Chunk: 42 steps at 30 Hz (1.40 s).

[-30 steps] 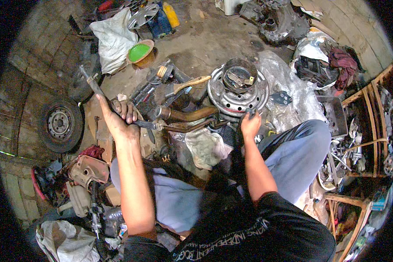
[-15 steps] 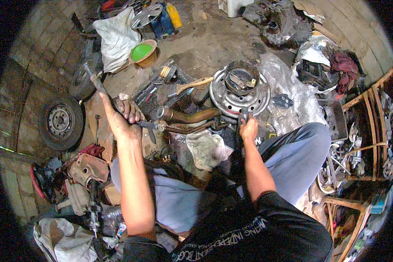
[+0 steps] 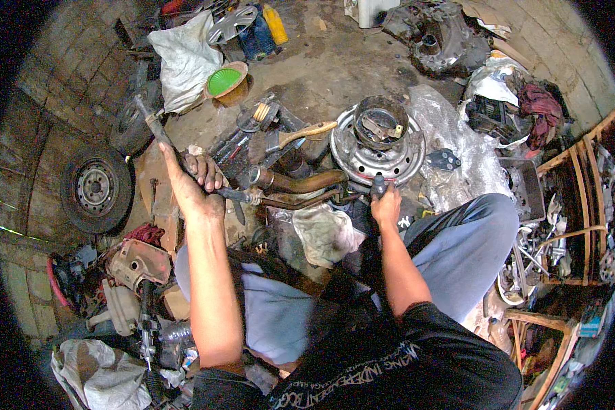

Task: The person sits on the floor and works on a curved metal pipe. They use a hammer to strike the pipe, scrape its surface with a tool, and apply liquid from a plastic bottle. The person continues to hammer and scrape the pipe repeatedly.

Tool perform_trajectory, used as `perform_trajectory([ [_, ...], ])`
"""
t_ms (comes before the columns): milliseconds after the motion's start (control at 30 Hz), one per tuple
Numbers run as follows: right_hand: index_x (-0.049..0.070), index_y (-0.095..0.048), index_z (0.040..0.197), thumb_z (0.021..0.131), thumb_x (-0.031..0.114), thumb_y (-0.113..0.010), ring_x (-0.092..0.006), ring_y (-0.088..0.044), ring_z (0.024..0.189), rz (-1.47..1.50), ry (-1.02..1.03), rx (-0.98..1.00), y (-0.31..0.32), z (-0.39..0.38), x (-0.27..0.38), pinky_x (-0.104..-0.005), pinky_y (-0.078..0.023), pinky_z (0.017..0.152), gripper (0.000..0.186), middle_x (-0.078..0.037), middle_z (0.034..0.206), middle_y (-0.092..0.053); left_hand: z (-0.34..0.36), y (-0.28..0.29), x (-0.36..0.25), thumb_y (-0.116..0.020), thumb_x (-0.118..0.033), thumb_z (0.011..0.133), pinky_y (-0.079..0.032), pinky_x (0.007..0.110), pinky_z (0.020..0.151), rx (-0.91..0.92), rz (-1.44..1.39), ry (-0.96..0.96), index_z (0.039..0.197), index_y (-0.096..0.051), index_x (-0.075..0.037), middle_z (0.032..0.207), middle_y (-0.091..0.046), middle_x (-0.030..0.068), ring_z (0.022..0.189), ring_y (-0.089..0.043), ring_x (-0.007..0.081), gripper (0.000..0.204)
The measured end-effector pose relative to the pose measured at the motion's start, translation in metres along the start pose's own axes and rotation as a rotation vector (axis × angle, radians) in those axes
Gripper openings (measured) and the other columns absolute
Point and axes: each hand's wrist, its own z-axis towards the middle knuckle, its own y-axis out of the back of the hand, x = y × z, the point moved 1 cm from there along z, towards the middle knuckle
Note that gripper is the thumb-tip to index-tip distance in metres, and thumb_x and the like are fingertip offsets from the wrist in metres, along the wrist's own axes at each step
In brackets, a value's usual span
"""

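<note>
My left hand (image 3: 198,179) is closed around a long grimy metal bar (image 3: 154,124) that slants up to the upper left; its lower end lies by a jointed fitting (image 3: 251,195). My right hand (image 3: 387,205) grips a dark tool (image 3: 379,186) at the front of a silver steel wheel rim (image 3: 352,152). On that rim sits a round metal container (image 3: 374,109) with small metal pieces in it. Between my hands lie a rusty bent pipe (image 3: 301,182) and a pale rag (image 3: 326,236). A wooden-handled brush (image 3: 307,131) rests behind the pipe.
Tyres (image 3: 82,188) stand at left beside piled parts (image 3: 139,263). A white sack (image 3: 181,55), green-lined bowl (image 3: 224,83) and yellow bottle (image 3: 275,26) are at back. A plastic sheet (image 3: 461,171), grey tray (image 3: 526,188) and wooden frames (image 3: 581,205) are at right, around my bent knee.
My right hand has shifted a little left relative to the rim, the dark tool turning with it. My left hand keeps its hold on the bar. The view has shifted slightly.
</note>
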Motion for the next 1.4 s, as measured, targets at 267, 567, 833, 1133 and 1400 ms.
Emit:
perform_trajectory([
  [267, -0.001, -0.057, 0.123, 0.092, 0.006, -0.050, -0.0439, -0.059, 0.089, 0.322, 0.262, -0.363, 0.056, 0.027, 0.039, -0.0507, -0.045, 0.077, 0.033, -0.026, 0.092, -0.062, -0.003, -0.011, 0.001, -0.053, -0.067, 0.087, -0.022, 0.026, 0.039, -0.076, 0.030, -0.001, 0.056, -0.034, -0.018, 0.044, -0.026, -0.0048, 0.037, -0.026, 0.0105, 0.061],
  [567, -0.002, -0.058, 0.118, 0.092, 0.002, -0.049, -0.0442, -0.063, 0.091, 0.540, 0.766, -0.014, 0.158, -0.056, 0.135, -0.0488, -0.049, 0.077, 0.027, -0.027, 0.098, -0.065, 0.001, -0.001, 0.003, -0.054, -0.068, 0.086, -0.021, 0.026, 0.039, -0.070, 0.023, -0.009, 0.057, -0.032, -0.019, 0.045, -0.025, -0.0056, 0.038, -0.026, 0.0102, 0.061],
  [833, -0.001, -0.042, 0.128, 0.096, 0.012, -0.051, -0.0525, -0.056, 0.090, 0.468, 0.384, 0.578, 0.087, -0.129, 0.120, -0.0564, -0.043, 0.074, 0.036, -0.033, 0.095, -0.060, -0.008, 0.009, 0.003, -0.052, -0.071, 0.085, -0.020, 0.026, 0.039, -0.222, 0.044, -0.071, 0.061, -0.037, -0.019, 0.044, -0.025, -0.0051, 0.036, -0.023, 0.0104, 0.060],
  [1133, -0.004, -0.052, 0.116, 0.094, 0.017, -0.051, -0.0486, -0.060, 0.083, 0.505, 0.437, 0.307, 0.046, -0.138, 0.109, -0.0562, -0.046, 0.074, 0.029, -0.031, 0.091, -0.063, -0.045, 0.043, 0.013, -0.052, -0.073, 0.083, -0.022, 0.027, 0.038, -0.243, -0.045, -0.086, 0.054, -0.031, -0.018, 0.043, -0.024, -0.0030, 0.037, -0.026, 0.0125, 0.066],
  [1400, 0.002, -0.057, 0.081, 0.087, 0.014, -0.058, -0.0454, -0.060, 0.064, 0.541, 0.473, 0.241, 0.056, -0.162, 0.135, -0.0535, -0.047, 0.059, 0.012, -0.025, 0.067, -0.061, -0.049, 0.069, 0.019, -0.049, -0.071, 0.086, -0.025, 0.027, 0.037, -0.287, 0.029, -0.190, 0.056, -0.032, -0.017, 0.045, -0.025, -0.0029, 0.037, -0.026, 0.0119, 0.064],
])
